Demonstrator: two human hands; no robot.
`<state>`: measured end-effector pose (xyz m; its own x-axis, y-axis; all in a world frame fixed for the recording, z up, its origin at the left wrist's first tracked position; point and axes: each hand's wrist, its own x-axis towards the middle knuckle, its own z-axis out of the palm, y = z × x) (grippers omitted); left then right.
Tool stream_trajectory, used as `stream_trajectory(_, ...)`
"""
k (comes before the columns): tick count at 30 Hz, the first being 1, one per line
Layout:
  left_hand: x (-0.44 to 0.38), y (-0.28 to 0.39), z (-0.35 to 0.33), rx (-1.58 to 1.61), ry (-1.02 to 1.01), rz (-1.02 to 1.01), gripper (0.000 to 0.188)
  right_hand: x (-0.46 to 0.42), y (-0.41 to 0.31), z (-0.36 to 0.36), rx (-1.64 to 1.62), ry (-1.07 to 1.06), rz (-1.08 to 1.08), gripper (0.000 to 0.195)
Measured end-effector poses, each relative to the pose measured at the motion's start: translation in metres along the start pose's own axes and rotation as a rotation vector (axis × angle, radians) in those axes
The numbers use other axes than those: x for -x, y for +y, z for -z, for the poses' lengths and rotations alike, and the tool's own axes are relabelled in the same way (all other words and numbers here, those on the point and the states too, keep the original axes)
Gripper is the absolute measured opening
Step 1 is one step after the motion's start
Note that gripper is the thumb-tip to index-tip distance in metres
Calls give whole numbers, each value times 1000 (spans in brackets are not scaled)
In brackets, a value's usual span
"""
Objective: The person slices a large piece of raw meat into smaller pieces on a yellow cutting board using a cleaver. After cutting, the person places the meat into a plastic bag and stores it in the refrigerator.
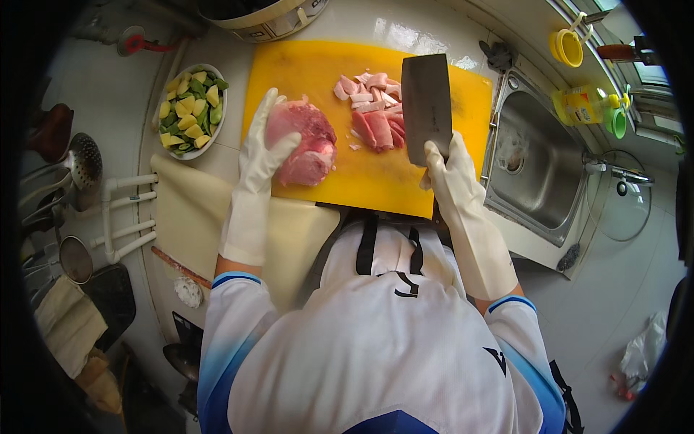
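Observation:
A large piece of raw meat point(312, 146) lies on the left half of a yellow cutting board point(374, 190). My left hand point(265, 144), in a white rubber glove, grips its left side, with the thumb over the top. In my right hand point(452, 168), gloved the same way, is a Chinese cleaver point(428, 103), its broad blade pointing away from me over the board's right part. Left of the blade sit several cut pieces of meat point(374, 114), some pale and fatty, others pink slices. The blade hides part of that pile.
An oval bowl of cut green and yellow vegetables point(192, 116) stands left of the board. A round pot point(265, 21) is behind it. To the right is a steel sink point(534, 173) with a faucet point(623, 171). A yellow-labelled bottle point(580, 106) stands beyond the sink. Utensils hang at far left.

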<state>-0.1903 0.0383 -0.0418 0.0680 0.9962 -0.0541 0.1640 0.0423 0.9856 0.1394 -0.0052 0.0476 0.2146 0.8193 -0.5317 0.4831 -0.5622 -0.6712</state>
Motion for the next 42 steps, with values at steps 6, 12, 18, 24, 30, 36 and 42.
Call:
stream_trajectory(6, 6, -1, 4, 321, -230, 47, 94, 15, -3, -19, 101, -243, 43, 34)
stream_trajectory(12, 2, 19, 4, 337, -242, 135, 89, -4, 5, -56, 242, -263, 303, 19)
stream_trajectory(18, 1, 13, 1, 287, -110, 200, 73, -12, -13, -82, 482, -290, 278, 40)
stream_trajectory(24, -1, 51, -1, 431, -345, 324, 69, 6, -19, -88, 197, -601, -83, 50)
stream_trajectory(30, 16, 15, -25, 238, 78, 380, 81, 6, 8, -46, 338, -340, 15, 52)
stream_trajectory(36, 81, -5, -64, -24, 414, 149, 106, 6, -14, -10, 215, -330, 93, 39)
stream_trajectory(42, 75, 13, -100, -119, 277, 194, 122, -14, 8, -34, 346, -258, 401, 29)
